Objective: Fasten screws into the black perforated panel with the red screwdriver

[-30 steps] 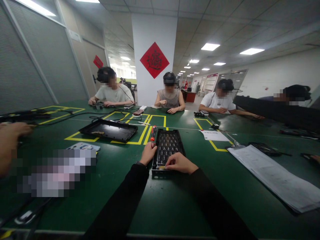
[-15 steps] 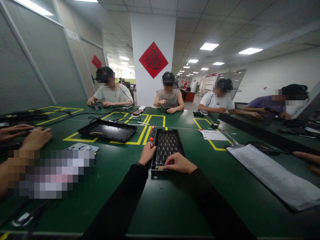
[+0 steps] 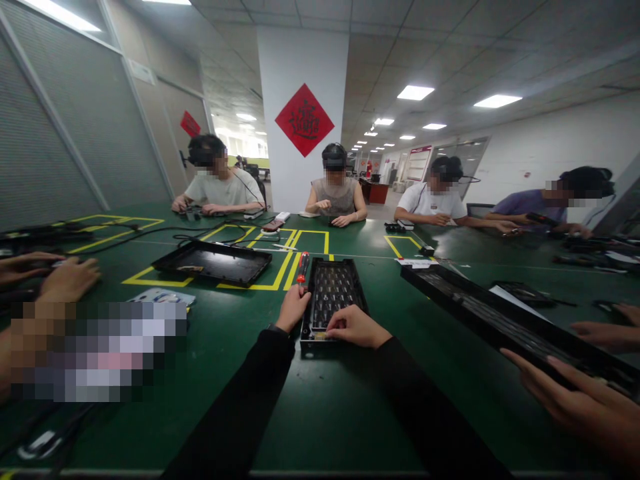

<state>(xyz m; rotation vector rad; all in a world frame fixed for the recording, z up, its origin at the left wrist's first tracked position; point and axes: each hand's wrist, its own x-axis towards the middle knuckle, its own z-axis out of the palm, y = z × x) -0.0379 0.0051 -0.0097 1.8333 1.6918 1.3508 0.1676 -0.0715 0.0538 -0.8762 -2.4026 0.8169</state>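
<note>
In front of me on the green table lies a black plastic case [image 3: 336, 288], its inside filled with rows of small round recesses. My left hand [image 3: 294, 307] is closed at the left wall of the case, holding a screwdriver [image 3: 303, 267] with a red and black handle that points up and away. My right hand [image 3: 357, 327] reaches into the near end of the case with thumb and fingers pinched together. Just beside those fingertips is a small yellowish piece [image 3: 320, 336], perhaps a circuit board. Whatever the pinch holds is hidden.
A shallow black tray [image 3: 213, 261] lies ahead on the left among yellow tape lines. At right, a co-worker's hand [image 3: 570, 393] supports a long black case [image 3: 480, 303] over papers. Another person's hands [image 3: 70, 277] work at far left. Several people sit across the table.
From the right, a co-worker has brought a long black case over the table, covering most of the clipboard papers. My hands, the screwdriver and my case stay nearly still.
</note>
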